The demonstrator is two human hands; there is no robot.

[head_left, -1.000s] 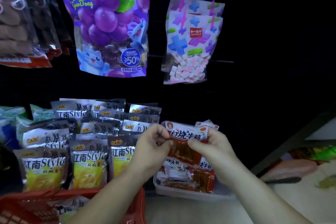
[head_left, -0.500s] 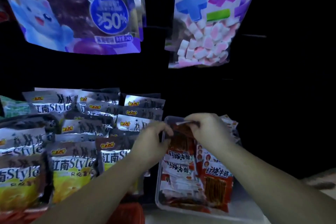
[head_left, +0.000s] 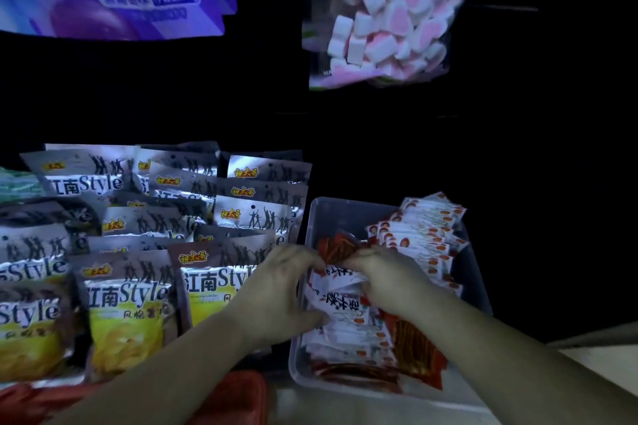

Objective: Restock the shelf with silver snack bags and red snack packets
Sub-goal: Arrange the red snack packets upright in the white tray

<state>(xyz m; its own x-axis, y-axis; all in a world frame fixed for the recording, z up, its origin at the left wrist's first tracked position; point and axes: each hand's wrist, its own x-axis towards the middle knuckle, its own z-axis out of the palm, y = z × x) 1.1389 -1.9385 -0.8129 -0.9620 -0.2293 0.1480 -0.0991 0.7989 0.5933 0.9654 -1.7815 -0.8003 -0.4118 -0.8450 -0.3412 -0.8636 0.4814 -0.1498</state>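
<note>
A red basket (head_left: 234,393) sits nearest; the left hand (head_left: 276,290) and right hand (head_left: 390,279), fingers curled, both pinch one red packet (head_left: 340,247) above the full tray (head_left: 345,214); silver bags (head_left: 131,290) stand in rows just left; candy bags (head_left: 379,28) hang beyond.

Snack bags (head_left: 138,252) left, packets (head_left: 348,314) in tray (head_left: 345,214) right.

Purple candy bag (head_left: 138,7) and marshmallow bag (head_left: 379,31) hang above (both blurred).
</note>
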